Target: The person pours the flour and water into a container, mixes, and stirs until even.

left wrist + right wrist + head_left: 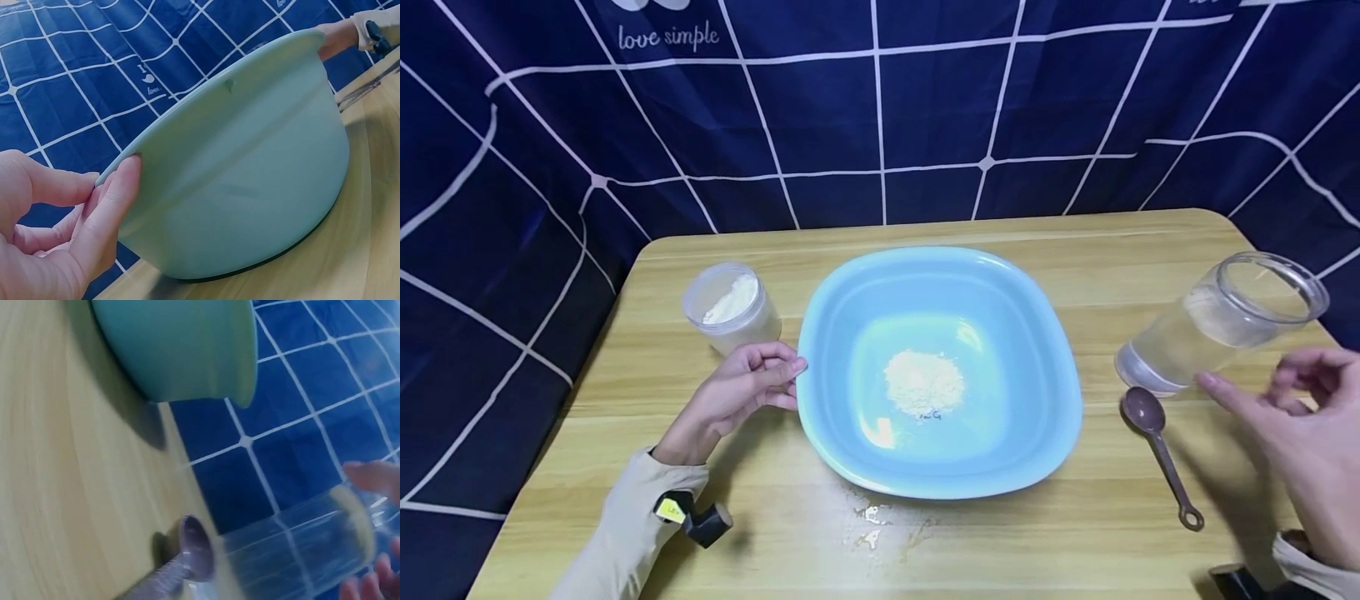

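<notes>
A light blue plastic basin (pixel 1045 350) stands mid-table with a heap of pale powder (pixel 923 383) on its bottom. My left hand (pixel 748 387) pinches the basin's left rim between thumb and fingers, as the left wrist view also shows. On the right, my right hand (pixel 1300 417) hovers with thumb and fingers apart, holding nothing. It is close to a clear jar (pixel 1180 333) with clear liquid inside. In the right wrist view the thumb and fingertips (pixel 375 478) spread near the jar's mouth. A brown measuring spoon (pixel 1161 462) lies beside the jar.
A translucent tub (pixel 741 321) of white powder stands left of the basin, just behind my left hand. Small wet spots (pixel 871 527) mark the wooden table (pixel 985 550) in front of the basin. A dark blue curtain (pixel 820 108) with white lines hangs behind.
</notes>
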A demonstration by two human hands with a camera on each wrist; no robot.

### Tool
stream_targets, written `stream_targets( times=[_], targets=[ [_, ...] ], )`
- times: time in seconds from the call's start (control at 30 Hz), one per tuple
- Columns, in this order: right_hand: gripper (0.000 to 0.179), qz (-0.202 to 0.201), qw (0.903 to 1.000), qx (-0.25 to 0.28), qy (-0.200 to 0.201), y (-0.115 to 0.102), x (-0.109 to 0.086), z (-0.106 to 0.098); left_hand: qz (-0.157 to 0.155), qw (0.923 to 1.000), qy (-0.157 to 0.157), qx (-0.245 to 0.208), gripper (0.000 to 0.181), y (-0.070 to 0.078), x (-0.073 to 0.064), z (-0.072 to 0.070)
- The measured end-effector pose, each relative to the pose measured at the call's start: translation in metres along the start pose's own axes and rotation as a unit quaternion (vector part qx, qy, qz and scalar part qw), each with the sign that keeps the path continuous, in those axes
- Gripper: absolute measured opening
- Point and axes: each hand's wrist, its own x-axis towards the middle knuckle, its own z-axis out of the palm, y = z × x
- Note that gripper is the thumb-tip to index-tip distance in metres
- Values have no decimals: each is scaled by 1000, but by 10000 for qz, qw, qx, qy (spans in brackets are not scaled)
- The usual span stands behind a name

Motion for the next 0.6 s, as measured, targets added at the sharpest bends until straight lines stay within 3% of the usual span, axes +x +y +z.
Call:
stream_targets(
  times=[0.07, 0.13, 0.2, 0.23, 0.33, 0.4, 0.47, 0.6],
  targets=[
    [85, -81, 10000, -37, -14, 1, 7, 8, -10, 10000, 2, 2, 8, 0, -1, -1],
    [103, -179, 9992, 262, -259, 2, 13, 17, -8, 10000, -12, 5, 8, 0, -3, -2],
    [107, -285, 9972, 537, -436, 3, 19, 26, 8, 10000, -44, 9, 8, 1, -3, -3],
    [106, -331, 9940, 932, -458, 3, 22, 29, 17, 10000, -64, 9, 9, 1, -3, -3],
    [99, -446, 9768, 2084, -220, 5, 30, 38, 63, 9999, -153, -19, 10, 1, -2, -4],
    [92, -477, 9759, 2125, 108, 4, 35, 41, 93, 9997, -207, -54, 11, 0, 0, -4],
    [86, -358, 9811, 1854, 413, 2, 39, 41, 112, 9996, -242, -103, 11, 0, 1, -4],
    [78, -76, 9898, 1264, 650, -1, 44, 42, 115, 9995, -247, -172, 12, -3, -1, -5]
  ],
)
